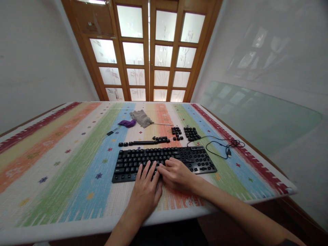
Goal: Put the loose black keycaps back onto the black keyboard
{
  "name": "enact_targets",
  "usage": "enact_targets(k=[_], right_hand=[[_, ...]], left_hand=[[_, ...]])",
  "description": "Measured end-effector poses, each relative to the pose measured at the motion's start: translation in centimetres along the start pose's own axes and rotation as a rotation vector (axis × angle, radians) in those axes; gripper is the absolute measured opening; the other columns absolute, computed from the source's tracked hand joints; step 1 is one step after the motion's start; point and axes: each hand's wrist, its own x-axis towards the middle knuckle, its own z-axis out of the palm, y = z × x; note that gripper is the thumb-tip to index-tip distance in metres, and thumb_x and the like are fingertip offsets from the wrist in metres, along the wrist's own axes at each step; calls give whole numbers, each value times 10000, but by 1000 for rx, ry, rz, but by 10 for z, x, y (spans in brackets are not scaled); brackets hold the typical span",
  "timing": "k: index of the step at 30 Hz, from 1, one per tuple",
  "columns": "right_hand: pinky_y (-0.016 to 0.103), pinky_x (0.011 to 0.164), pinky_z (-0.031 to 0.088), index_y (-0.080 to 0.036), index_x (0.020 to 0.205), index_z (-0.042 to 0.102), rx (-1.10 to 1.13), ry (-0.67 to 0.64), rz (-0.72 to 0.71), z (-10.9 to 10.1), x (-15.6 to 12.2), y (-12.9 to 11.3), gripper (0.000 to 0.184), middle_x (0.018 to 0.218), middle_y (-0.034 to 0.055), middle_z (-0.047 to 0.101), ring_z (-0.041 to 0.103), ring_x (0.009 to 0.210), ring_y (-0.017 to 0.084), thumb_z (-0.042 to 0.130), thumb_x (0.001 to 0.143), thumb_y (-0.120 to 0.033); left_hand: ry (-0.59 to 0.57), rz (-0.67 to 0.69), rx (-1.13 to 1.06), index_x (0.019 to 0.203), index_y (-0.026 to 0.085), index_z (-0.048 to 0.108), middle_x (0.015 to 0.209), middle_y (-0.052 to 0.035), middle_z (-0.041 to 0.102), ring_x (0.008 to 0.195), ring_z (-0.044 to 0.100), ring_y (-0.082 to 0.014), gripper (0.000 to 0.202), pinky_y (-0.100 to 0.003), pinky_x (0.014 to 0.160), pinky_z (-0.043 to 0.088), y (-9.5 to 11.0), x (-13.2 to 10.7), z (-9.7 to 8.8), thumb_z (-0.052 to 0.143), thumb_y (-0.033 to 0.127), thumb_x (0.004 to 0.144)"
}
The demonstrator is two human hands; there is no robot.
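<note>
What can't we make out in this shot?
Head view:
Part of the keyboard: hidden under the left hand and right hand.
Whether the right hand holds anything: its curled fingers hide it.
Legends on the loose keycaps: too small.
Right sleeve: cut off by the bottom edge.

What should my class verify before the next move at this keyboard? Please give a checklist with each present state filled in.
1. Keyboard lying flat on the striped tablecloth: ok.
2. USB plug disconnected: ok, it lies loose at the right.
3. Left hand resting on the keyboard: ok, fingers spread.
4. Right hand gripping a keycap: cannot tell, fingertips hidden.
5. Loose keycaps kept off the keyboard: ok, grouped beyond it.
6. Number pad fully capped: not ok, caps missing.
</note>
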Motion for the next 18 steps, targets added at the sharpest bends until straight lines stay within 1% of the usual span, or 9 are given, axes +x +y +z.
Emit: enact_targets(k=[2,3,6,8,11,13,16,18], right_hand=[[324,631,389,-171,837,659,85,39,55,-2,4,10,160,666,48,594,500,642,181,515,906,-164],[318,632,398,-177,839,678,130,73,92,-3,8,17,167,652,44,592,509,645,180,522,898,-171],[316,679,443,-178,885,714,262,165,214,-1,21,38,172,711,56,655,564,722,190,543,879,-156],[326,733,468,-178,892,717,310,176,290,3,33,53,155,780,61,700,592,798,203,572,854,-137],[347,799,480,-178,873,726,295,120,394,12,53,73,141,838,66,737,605,855,222,618,813,-112],[359,849,474,-170,871,737,259,57,455,17,67,82,141,874,72,752,617,876,230,625,809,-110],[354,908,453,-161,918,750,193,-71,543,23,86,90,151,953,82,762,623,950,237,619,845,-150],[354,910,447,-157,957,753,149,-125,598,26,95,93,171,994,95,758,612,999,251,618,852,-173]], left_hand=[[-2,8,11,1394,135,526,1482,-136,505,1403,419,-335,454,-593,1147,342,0,0,0,481,197,946],[0,14,15,1407,127,510,1487,-142,498,1407,413,-336,466,-598,1148,338,-1,-1,0,478,197,947],[-3,28,12,1455,107,447,1507,-153,472,1431,382,-325,515,-587,1155,329,-1,-1,0,472,199,949],[-16,35,7,1464,98,431,1516,-153,461,1440,370,-314,527,-569,1163,326,-1,-1,-1,476,196,948],[-32,30,1,1446,112,459,1524,-143,453,1440,373,-309,508,-556,1165,331,-1,-1,-1,485,185,944],[-32,22,-3,1436,126,477,1526,-137,451,1438,377,-309,499,-550,1160,345,-1,-1,-1,483,176,939],[-20,17,-15,1411,138,513,1514,-127,471,1416,415,-305,472,-538,1144,378,-1,-1,-2,476,183,942],[-12,13,-21,1388,144,540,1500,-119,490,1393,447,-304,449,-531,1131,399,-1,0,-3,476,200,947]])
